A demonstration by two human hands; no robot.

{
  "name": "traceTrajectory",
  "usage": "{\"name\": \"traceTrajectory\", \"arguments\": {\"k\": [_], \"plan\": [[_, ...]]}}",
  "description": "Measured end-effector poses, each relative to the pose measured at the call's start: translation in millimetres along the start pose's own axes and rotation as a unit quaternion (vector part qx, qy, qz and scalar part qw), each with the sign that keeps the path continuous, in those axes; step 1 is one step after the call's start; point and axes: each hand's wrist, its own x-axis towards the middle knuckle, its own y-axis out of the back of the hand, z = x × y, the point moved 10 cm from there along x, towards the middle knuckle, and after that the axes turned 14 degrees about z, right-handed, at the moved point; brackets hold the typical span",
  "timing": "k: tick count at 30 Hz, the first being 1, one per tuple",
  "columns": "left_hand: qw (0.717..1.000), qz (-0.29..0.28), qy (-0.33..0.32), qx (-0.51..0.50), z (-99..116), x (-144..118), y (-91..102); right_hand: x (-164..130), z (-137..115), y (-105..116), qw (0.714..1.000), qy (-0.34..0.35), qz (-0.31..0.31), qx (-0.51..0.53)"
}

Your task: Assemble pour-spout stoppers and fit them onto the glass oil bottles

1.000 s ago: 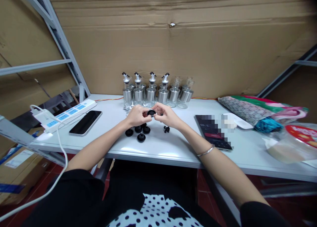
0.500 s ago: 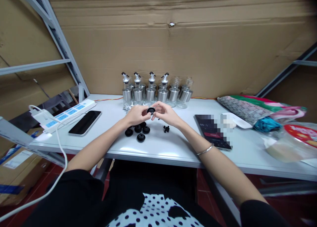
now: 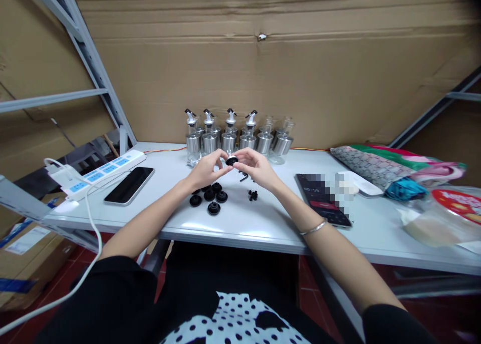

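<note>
Between the fingertips of my left hand (image 3: pixel 208 170) and my right hand (image 3: pixel 258 168) is a round black pourer stopper (image 3: pixel 232 160) with a silvery top. Fingers of both hands are closed on its edges above the table; part of it is hidden behind them. Several loose black stoppers (image 3: pixel 214 209) lie below my left hand. Under my right hand sit a cluster of tiny black plugs (image 3: pixel 253 196) and some thin black levers (image 3: pixel 243 176). Behind my hands stand glass bottles with steel sleeves (image 3: pixel 247 143), several topped by a pourer spout (image 3: pixel 231 116).
A white power strip (image 3: pixel 107 171) and a phone (image 3: pixel 130 186) lie at left, with a white cable hanging off the edge. To the right are a dark tablet-like device (image 3: pixel 323 201), a patterned bag (image 3: pixel 372 166) and a red-lidded tub (image 3: pixel 456 206). Cardboard (image 3: pixel 300 73) walls the back.
The stopper has risen slightly and turned, so its silvery top shows. My left hand's fingers have opened a little wider, and my right hand has shifted up.
</note>
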Motion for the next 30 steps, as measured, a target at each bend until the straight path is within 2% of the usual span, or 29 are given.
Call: {"name": "traceTrajectory", "arguments": {"k": [4,11,14,16,19,23,26,30], "plan": [[0.999,0.018,-0.024,-0.018,3.7,0.3,2.9,-1.1,1.5,-1.1,0.999,-0.021,-0.002,0.032],[0.999,-0.001,-0.037,-0.023,5.0,-1.4,-3.1,-2.7,6.4,-1.7,0.999,-0.029,-0.004,0.015],[0.999,-0.007,-0.034,-0.010,3.9,-2.0,-4.4,-2.5,2.0,-3.2,1.000,-0.011,-0.019,-0.008],[0.999,-0.017,-0.032,0.009,2.3,-2.8,-6.3,-1.3,-4.1,-0.7,0.997,0.022,-0.018,-0.066],[0.997,-0.042,-0.036,0.051,-0.4,-4.6,-10.7,-1.1,-7.9,-0.1,0.973,0.081,-0.039,-0.211],[0.993,-0.061,-0.058,0.087,1.7,-5.8,-12.5,-2.5,13.0,0.5,0.912,0.093,-0.103,-0.386],[0.991,-0.065,-0.066,0.096,5.7,-5.7,-11.5,-2.3,31.1,7.0,0.884,0.072,-0.120,-0.446],[0.991,-0.076,-0.075,0.086,12.9,-6.6,-12.9,-3.9,44.1,6.9,0.873,0.067,-0.137,-0.463]]}}
